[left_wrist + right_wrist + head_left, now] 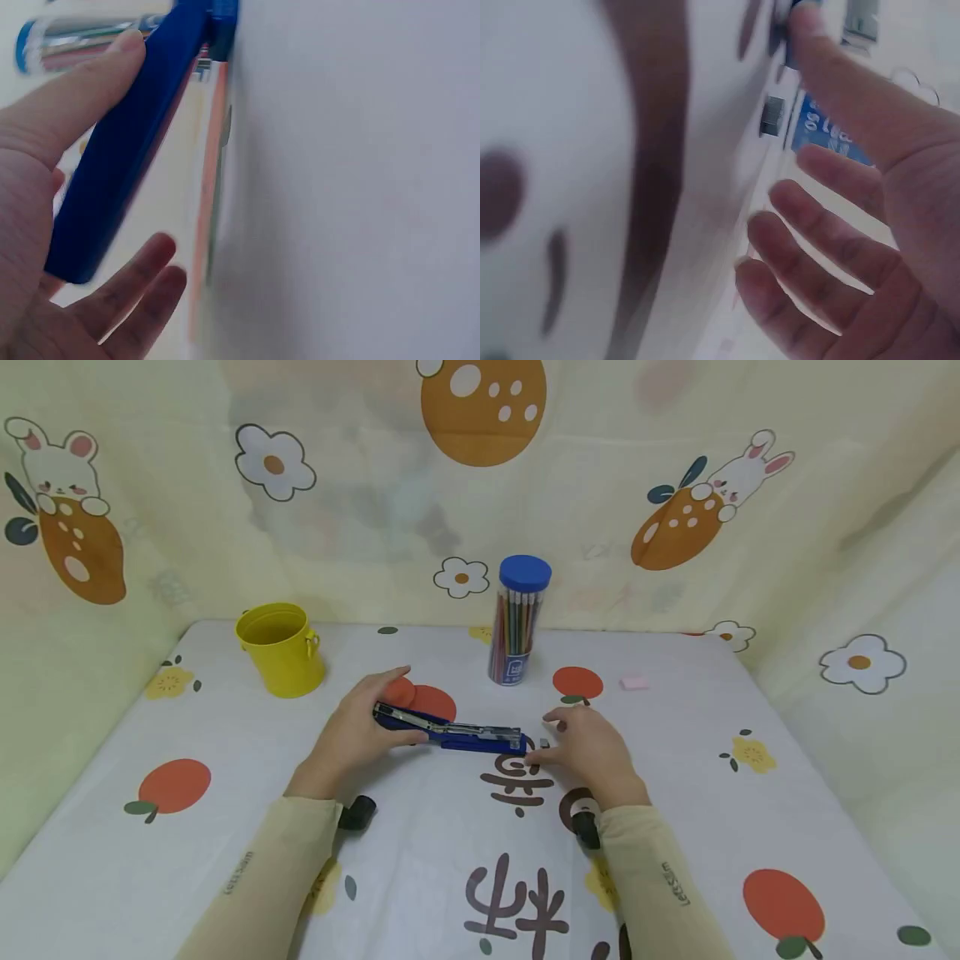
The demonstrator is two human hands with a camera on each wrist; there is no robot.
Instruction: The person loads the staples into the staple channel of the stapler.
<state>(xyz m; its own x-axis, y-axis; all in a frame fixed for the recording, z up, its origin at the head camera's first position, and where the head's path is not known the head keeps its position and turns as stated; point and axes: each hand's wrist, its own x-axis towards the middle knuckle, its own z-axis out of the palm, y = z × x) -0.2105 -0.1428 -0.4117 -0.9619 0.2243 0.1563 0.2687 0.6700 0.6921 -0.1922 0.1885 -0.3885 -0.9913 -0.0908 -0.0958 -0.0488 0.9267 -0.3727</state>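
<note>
My left hand (pixel 348 731) holds a dark blue stapler (pixel 480 743) by its left end. Its metal magazine shows along the top. In the left wrist view, the thumb (pixel 124 56) presses on the stapler's blue body (pixel 124 157), while two fingers extend free below it. My right hand (pixel 588 752) is at the other end, thumb tip right at the stapler's end and fingers loosely bent, gripping nothing. Between its thumb and fingers, a small grey staple strip (pixel 543 743) lies on the table; the right wrist view shows this strip (pixel 773 116) beside the fingertips.
Behind the stapler stands a clear jar of pencils (pixel 517 627) with a blue lid. A yellow bucket (pixel 283 656) is at the back left, and a pink eraser (pixel 633 683) lies at the back right. A patterned cloth (pixel 420 877) covers the table; a printed curtain (pixel 360 527) hangs behind.
</note>
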